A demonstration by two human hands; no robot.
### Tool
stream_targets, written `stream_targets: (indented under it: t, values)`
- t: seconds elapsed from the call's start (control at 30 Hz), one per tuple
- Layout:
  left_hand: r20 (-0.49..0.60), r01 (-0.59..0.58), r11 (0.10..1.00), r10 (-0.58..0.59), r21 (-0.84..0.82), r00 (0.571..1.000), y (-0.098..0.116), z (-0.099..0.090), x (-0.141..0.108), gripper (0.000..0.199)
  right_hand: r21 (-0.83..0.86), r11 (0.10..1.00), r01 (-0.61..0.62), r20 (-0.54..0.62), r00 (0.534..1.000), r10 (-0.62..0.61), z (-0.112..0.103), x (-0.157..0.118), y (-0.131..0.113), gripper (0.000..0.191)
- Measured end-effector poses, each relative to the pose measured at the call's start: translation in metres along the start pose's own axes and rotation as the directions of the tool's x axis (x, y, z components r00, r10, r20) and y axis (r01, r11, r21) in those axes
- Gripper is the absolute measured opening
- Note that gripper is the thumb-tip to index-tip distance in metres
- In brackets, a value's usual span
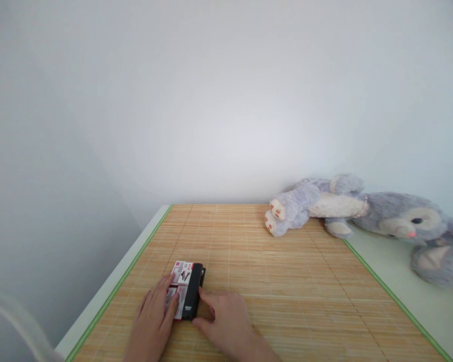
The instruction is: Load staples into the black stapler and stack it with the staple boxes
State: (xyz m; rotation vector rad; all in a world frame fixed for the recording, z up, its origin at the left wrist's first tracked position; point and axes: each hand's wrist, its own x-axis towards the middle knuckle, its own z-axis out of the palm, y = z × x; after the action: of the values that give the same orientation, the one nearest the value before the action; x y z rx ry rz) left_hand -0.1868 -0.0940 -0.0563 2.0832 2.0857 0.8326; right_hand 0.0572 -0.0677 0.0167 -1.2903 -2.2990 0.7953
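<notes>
A black stapler [192,292] lies on the bamboo mat, with white lettering at its near end. Against its left side sit two small white-and-red boxes, an upper box [182,273] printed with a picture of a stapler and a lower box [180,303] partly covered by fingers. My left hand [154,314] rests on the boxes from the left, its fingers stretched out. From the right, my right hand [226,317] holds the near part of the stapler, index finger on its right side and thumb at its near end.
A bamboo mat [272,281] with green edging covers the table [407,271]. A grey plush rabbit [340,206] lies along the wall at the back right. A blurred pale curved strip [18,322] shows at the lower left.
</notes>
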Motion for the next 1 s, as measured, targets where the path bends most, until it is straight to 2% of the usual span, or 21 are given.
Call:
stream_targets:
  t: [0.5,0.87,1.0]
  values:
    - [0.004,0.044,0.999,-0.044,0.027,0.999,0.0060,-0.0037,0.0006,0.053,-0.011,1.000,-0.005,-0.029,1.000,0.005,0.0011,-0.0007,0.0017,0.041]
    - [-0.026,0.019,1.000,-0.019,-0.013,0.999,0.0053,0.0001,0.0009,0.054,-0.005,1.000,-0.009,-0.012,1.000,0.009,0.0013,-0.0027,0.0025,0.046]
    - [-0.042,0.026,0.995,-0.030,-0.098,0.999,0.0034,-0.0056,0.0047,0.054,0.013,1.000,-0.007,-0.008,1.000,0.008,0.0024,-0.0035,0.0024,0.053]
